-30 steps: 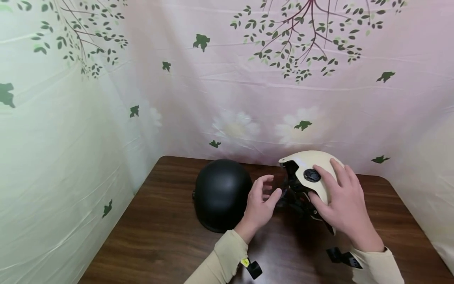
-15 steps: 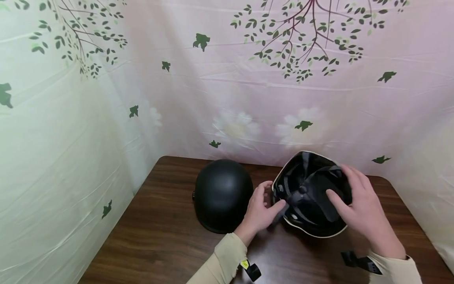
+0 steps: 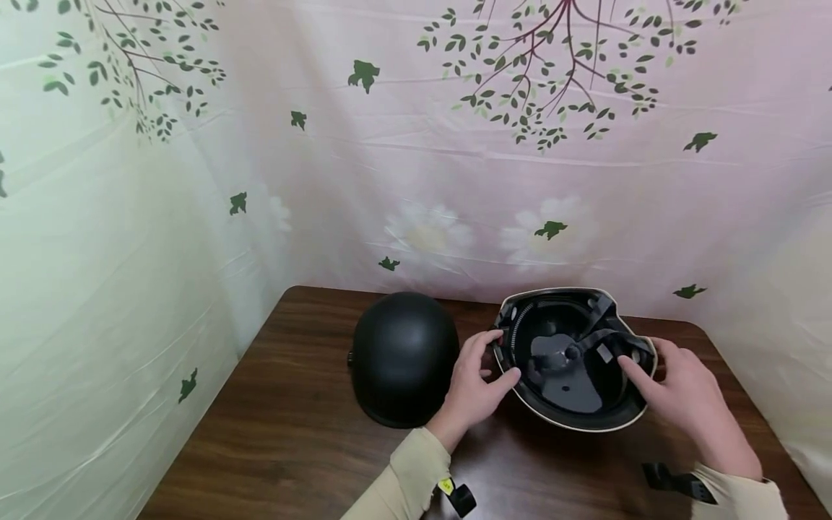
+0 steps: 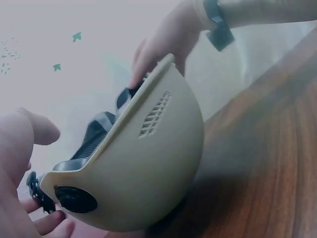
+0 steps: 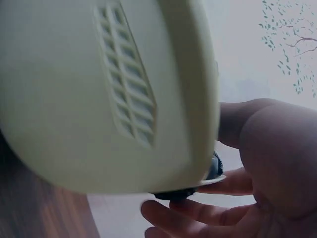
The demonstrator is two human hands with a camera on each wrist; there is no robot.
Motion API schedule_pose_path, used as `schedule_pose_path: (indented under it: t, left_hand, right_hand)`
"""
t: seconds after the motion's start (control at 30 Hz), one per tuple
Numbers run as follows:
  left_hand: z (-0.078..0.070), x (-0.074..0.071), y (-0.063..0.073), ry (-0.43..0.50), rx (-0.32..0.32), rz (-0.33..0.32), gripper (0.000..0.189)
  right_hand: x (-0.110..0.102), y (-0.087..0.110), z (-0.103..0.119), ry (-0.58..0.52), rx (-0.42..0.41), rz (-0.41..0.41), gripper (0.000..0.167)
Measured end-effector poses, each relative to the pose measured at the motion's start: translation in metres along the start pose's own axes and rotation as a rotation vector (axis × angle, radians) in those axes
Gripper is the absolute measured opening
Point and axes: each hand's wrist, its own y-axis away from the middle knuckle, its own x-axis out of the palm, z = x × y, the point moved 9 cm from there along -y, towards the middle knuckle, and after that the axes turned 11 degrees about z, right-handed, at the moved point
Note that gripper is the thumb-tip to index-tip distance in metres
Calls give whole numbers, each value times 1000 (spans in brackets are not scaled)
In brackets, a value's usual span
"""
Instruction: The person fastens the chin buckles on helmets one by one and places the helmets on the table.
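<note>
A cream helmet (image 3: 562, 386) lies turned over in the head view, its black padded inside facing up and its straps lying across it. My right hand (image 3: 689, 393) grips the right rim, thumb on the inner side and fingers outside. At the opposite rim, my left hand (image 3: 474, 390) curls its fingers round the edge by a black buckle-like part (image 4: 38, 191), with the thumb raised apart from the shell. The left wrist view shows a round black disc (image 4: 77, 199) on the helmet's side. A slatted vent (image 5: 129, 74) fills much of the right wrist view.
A smooth black helmet (image 3: 406, 361) sits dome up close to my left hand. Both helmets stand toward the back of a dark wooden table (image 3: 279, 433). Behind it hangs a pale curtain (image 3: 416, 144) printed with branches, leaves and flowers.
The cream helmet has rolled from its side onto its dome, opening upward. My right hand has moved right and down with the rim; the left has come to the helmet's edge.
</note>
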Motion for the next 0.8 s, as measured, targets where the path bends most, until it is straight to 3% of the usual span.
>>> schedule_pose_path:
  t: [0.13, 0.43, 0.8]
  left_hand:
    - [-5, -9, 0, 15, 31, -43, 55]
    - [-5, -14, 0, 41, 33, -53, 52]
    - [-8, -19, -1, 37, 56, -86, 54]
  right_hand:
    - [7, 0, 3, -6, -46, -28, 56]
    - [12, 5, 14, -8, -85, -120, 51]
    - [12, 6, 18, -13, -110, -116, 52]
